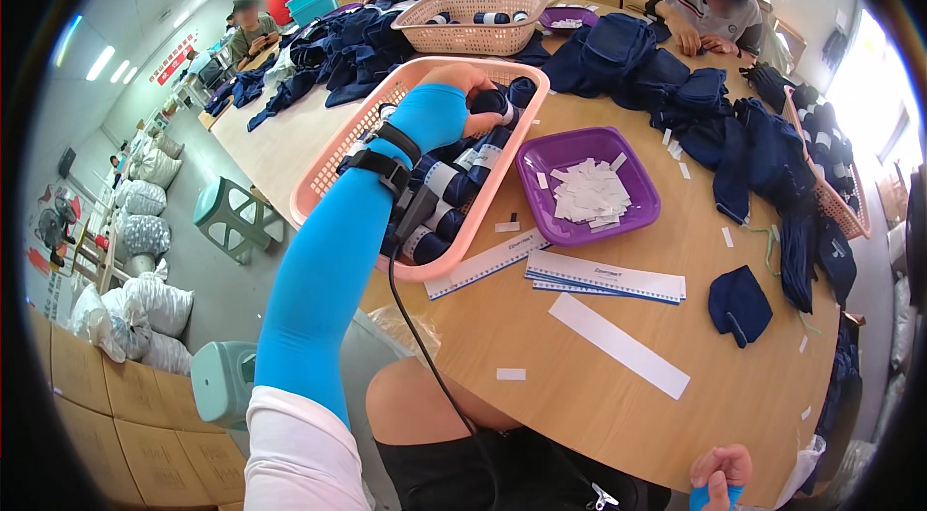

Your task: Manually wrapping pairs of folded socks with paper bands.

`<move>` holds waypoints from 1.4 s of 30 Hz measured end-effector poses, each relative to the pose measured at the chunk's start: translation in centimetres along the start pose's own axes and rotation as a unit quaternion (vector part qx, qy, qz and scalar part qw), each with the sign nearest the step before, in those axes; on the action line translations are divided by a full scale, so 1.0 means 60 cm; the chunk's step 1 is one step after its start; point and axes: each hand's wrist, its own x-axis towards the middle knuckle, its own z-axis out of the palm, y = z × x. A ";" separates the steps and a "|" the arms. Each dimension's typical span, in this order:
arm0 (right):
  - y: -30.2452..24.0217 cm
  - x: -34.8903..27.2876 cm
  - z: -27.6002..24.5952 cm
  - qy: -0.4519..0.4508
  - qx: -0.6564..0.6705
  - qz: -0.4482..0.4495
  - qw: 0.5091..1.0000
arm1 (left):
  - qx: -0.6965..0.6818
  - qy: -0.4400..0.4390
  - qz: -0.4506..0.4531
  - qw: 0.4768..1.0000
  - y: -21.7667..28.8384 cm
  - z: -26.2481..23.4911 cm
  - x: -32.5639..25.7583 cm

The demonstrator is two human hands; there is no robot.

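Note:
My left hand (465,86), in a blue sleeve, reaches into the far end of a pink plastic basket (304,192). Its fingers are closed round a rolled navy garment (493,105). Below it in the basket lie several more navy rolls (450,184) with white paper bands. At the table's near right edge is my right hand (722,468), its fingers curled in with nothing visible in them. Nearest to it on the table is a long white paper strip (620,345). A folded navy cloth piece (741,305) lies farther up on the right.
A purple tray (536,207) of small white slips stands right of the basket. Printed paper bands (606,271) are stacked before it. Navy garments (690,100) pile up on the right and far left. Another pink basket (454,40) stands behind. Several people work across the table.

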 end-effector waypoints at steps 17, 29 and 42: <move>-0.010 0.011 0.013 -0.021 -0.012 -0.017 1.000 | 0.335 -0.042 -0.068 0.939 -0.011 -0.012 0.049; -0.012 0.005 0.009 -0.009 -0.018 0.003 1.000 | 0.520 -0.099 -0.112 0.841 -0.056 0.054 0.090; -0.016 0.003 0.023 -0.016 0.011 -0.034 0.999 | 0.452 0.014 -0.151 0.879 -0.091 0.059 0.059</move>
